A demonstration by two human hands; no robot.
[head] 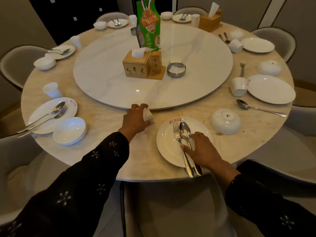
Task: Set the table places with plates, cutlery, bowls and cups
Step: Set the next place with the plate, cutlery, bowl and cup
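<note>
Head view looks down on a round marble surface (106, 151) with a turntable (196, 69) in the middle. My left hand (136, 119) has its fingers curled round a white cup (148, 115) standing at the turntable's near edge. My right hand (203, 151) rests on the near plate (166, 146), thumb and fingers pinching the handles of a fork (177, 135) and spoon (185, 130) that lie side by side on it, handle ends past the rim. Red characters are printed on that plate's far rim; I cannot read them. Just right of it a bowl (225, 121) lies upside down, a small dark mark on its base. On the turntable stand a wooden tissue box (135, 66) with dark brush characters, a metal ashtray (176, 70) and a green snack bag (148, 26) with yellow characters on red.
</note>
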